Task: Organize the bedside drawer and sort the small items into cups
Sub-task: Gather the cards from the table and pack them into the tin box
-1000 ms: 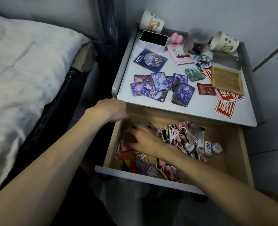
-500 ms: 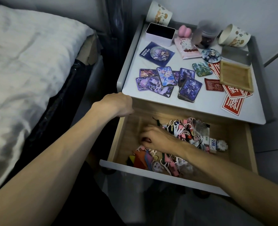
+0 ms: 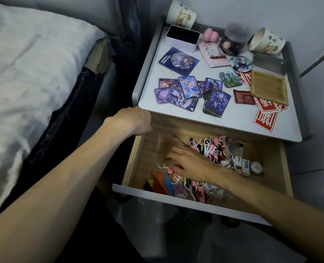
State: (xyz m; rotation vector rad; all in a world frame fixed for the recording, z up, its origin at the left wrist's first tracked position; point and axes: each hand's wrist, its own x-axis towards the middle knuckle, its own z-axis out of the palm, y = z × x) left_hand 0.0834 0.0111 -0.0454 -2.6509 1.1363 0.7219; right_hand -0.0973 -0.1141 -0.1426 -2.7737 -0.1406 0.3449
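The wooden bedside drawer [image 3: 276, 168] stands pulled open. A tangle of small items [image 3: 218, 150], pink clips, white floss picks and black hairpins, fills its middle and front. My right hand [image 3: 187, 160] reaches in from the right with fingers spread and blurred, lying over the clutter near the bare left part of the drawer floor. My left hand [image 3: 132, 120] sits at the drawer's back left corner, fingers curled down over its side wall. One patterned paper cup [image 3: 180, 15] stands at the back left of the nightstand top; another paper cup [image 3: 266, 43] lies on its side at the back right.
Coloured flat pieces [image 3: 161, 182] and an eraser [image 3: 245, 166] also lie in the drawer. On the nightstand top are picture cards [image 3: 187, 92], a white box [image 3: 182, 37], a jar [image 3: 233, 39], a wooden tray [image 3: 269, 88] and red envelopes [image 3: 264, 120]. The bed [image 3: 24, 73] is close on the left.
My right hand has slid a little to the right inside the drawer and its fingers now blur over the items. My left hand stays at the drawer's corner.
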